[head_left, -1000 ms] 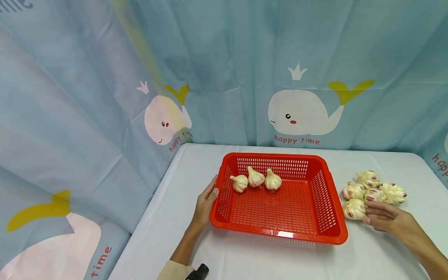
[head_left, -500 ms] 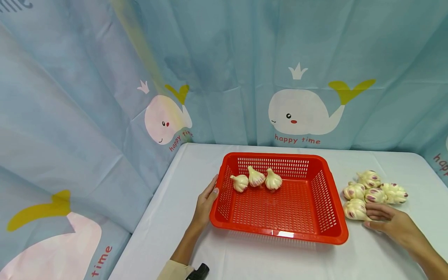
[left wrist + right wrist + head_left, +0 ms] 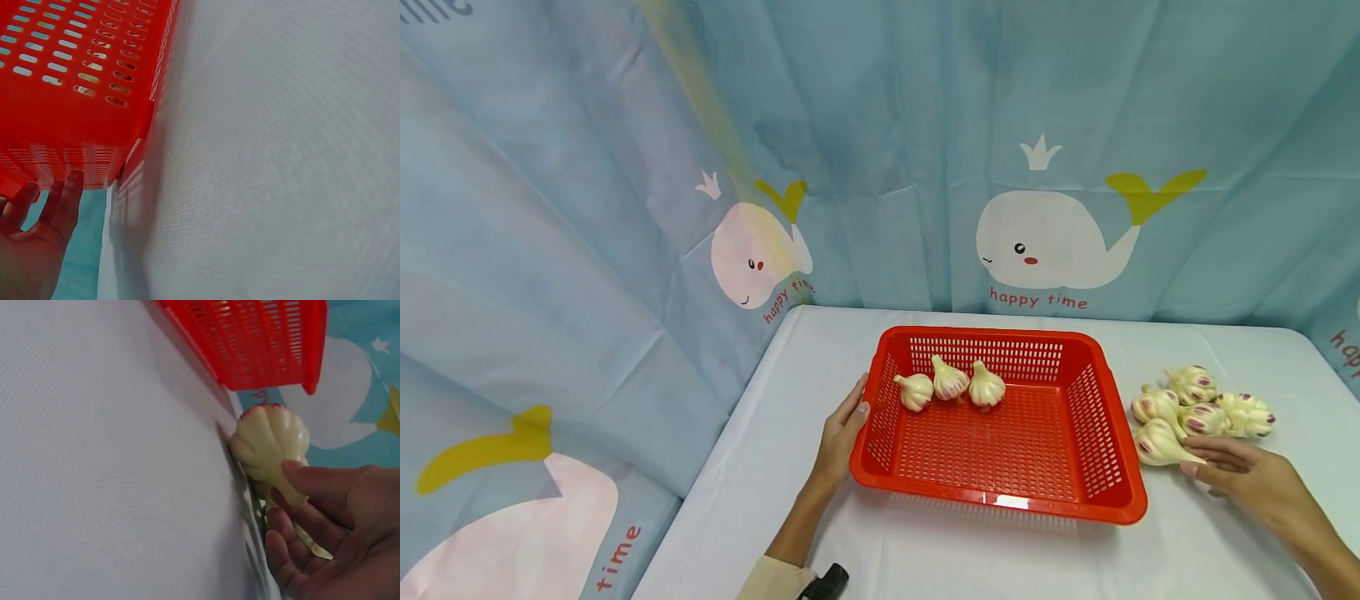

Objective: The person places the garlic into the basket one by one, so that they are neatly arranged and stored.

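Observation:
A red plastic basket (image 3: 985, 450) stands on the white-covered table, with three garlic bulbs (image 3: 950, 380) lying near its back left. My left hand (image 3: 837, 442) is at the basket's left end; the left wrist view shows its fairly straight fingers (image 3: 67, 203) resting against the outer wall. To the right of the basket my right hand (image 3: 1251, 475) pinches the stem of a garlic bulb (image 3: 1159, 443) between thumb and fingers. In the right wrist view that bulb (image 3: 272, 444) appears root end toward the basket, its stem tip by the thumb.
Several more garlic bulbs (image 3: 1204, 417) are clustered just behind the pinched one. A blue curtain (image 3: 880, 167) printed with whales hangs behind and to the left of the table (image 3: 970, 562). A black strap-like device (image 3: 826, 582) is at the left wrist.
My right hand has gone from touching the front garlic bulb to pinching its stem. That bulb has turned and shifted slightly, its stem now pointing toward the hand. Left hand and basket stay put.

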Demonstrator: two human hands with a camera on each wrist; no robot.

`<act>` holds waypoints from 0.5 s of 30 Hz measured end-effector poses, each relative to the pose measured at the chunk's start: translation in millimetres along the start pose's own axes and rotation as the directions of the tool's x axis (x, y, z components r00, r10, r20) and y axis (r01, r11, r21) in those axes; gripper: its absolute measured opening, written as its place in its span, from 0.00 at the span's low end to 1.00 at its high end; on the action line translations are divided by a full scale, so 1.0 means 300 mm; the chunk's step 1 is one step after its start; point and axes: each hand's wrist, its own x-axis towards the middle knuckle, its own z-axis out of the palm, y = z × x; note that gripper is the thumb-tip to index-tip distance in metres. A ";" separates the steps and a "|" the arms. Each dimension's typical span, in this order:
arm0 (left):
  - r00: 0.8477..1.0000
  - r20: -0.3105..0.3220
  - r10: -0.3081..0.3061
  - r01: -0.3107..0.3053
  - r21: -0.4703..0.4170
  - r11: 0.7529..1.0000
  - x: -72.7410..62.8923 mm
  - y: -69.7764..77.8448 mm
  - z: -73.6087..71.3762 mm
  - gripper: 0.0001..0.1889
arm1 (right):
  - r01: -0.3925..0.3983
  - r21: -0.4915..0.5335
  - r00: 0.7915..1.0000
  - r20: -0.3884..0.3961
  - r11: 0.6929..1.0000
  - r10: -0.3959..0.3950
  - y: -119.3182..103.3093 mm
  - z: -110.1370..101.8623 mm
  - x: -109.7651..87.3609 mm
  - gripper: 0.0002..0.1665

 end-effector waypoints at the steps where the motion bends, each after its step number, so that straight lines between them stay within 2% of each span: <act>1: 1.000 0.000 0.000 0.000 0.000 1.000 0.000 0.000 0.000 0.28 | -0.011 -0.008 1.000 -0.004 1.000 0.011 -0.004 -0.002 0.000 0.43; 7: 1.000 -0.004 -0.001 0.001 -0.002 1.000 0.000 0.002 0.000 0.28 | -0.110 -0.090 0.994 -0.022 0.990 0.108 -0.038 -0.016 0.000 0.52; 15: 1.000 0.002 0.004 -0.004 0.010 1.000 0.001 -0.002 0.000 0.30 | -0.103 -0.052 0.994 -0.048 0.993 0.101 -0.067 -0.017 -0.012 0.48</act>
